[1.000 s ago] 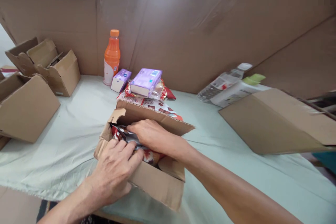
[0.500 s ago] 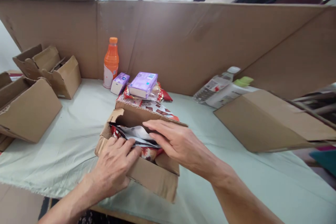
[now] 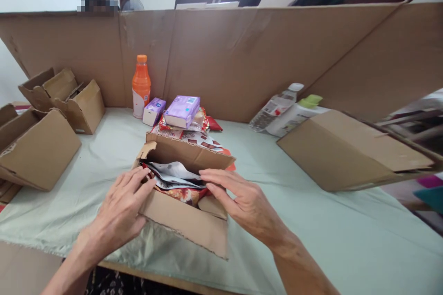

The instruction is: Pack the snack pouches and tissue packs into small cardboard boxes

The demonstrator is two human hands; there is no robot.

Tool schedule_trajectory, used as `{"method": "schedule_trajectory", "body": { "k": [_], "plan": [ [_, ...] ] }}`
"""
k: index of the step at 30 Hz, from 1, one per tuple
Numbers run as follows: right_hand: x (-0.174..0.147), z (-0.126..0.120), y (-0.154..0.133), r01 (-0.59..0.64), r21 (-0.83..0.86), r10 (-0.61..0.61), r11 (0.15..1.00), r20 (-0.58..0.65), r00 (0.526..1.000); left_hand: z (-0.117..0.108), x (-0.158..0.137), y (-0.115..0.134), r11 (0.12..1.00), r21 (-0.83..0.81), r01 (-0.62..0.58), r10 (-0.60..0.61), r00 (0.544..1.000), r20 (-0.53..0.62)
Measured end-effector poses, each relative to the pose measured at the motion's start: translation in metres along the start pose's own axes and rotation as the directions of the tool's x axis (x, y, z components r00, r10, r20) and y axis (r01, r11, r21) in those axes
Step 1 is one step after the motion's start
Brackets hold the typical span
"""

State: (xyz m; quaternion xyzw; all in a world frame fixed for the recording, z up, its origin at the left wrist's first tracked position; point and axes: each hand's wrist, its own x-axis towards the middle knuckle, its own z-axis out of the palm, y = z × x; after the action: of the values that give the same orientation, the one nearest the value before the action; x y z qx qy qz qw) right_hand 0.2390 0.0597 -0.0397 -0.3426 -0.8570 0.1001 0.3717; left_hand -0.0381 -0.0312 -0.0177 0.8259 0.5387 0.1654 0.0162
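Observation:
An open cardboard box (image 3: 187, 228) stands at the table's front with its near flap folded outward. Inside lie flat silver-white packets (image 3: 175, 170) above a red patterned packet (image 3: 182, 195). My left hand (image 3: 126, 198) rests over the box's near left corner, fingers stretched and slightly apart. At the right side, my right hand (image 3: 238, 193) reaches over the rim, its extended fingertips at the right ends of the silver-white packets. Whether those fingertips press on the packets I cannot tell. Behind the box lies a white snack bag with brown squares (image 3: 204, 140).
Purple tissue packs (image 3: 182, 111) sit behind the box, beside an orange drink bottle (image 3: 141, 86). Cardboard boxes (image 3: 41, 150) stand at left. A large carton (image 3: 342, 152) is at right, near a clear bottle (image 3: 275, 108) and a green-capped white bottle (image 3: 294, 117). A cardboard wall (image 3: 214, 55) closes the back.
My left hand has moved left from the box's front edge to its near left corner, uncovering more of the red packet. My right hand stays at the right side, slightly lower.

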Motion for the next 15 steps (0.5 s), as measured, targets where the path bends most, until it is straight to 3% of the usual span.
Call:
{"method": "schedule_trajectory", "body": {
  "k": [4, 9, 15],
  "plan": [
    [-0.002, 0.005, 0.001, -0.011, 0.007, 0.012, 1.000, -0.159, 0.987, -0.004, -0.001, -0.015, 0.999, -0.032, 0.017, -0.020, 0.994, -0.103],
    [0.002, 0.005, 0.003, -0.106, -0.066, 0.073, 0.992, -0.387, 0.919, 0.003, 0.000, -0.027, 0.995, -0.076, 0.067, -0.077, 0.988, -0.137],
    [0.007, 0.014, 0.011, -0.129, -0.058, 0.099, 0.990, -0.364, 0.926, 0.001, 0.007, -0.030, 0.992, -0.124, 0.034, -0.040, 0.998, -0.045]
  ]
}}
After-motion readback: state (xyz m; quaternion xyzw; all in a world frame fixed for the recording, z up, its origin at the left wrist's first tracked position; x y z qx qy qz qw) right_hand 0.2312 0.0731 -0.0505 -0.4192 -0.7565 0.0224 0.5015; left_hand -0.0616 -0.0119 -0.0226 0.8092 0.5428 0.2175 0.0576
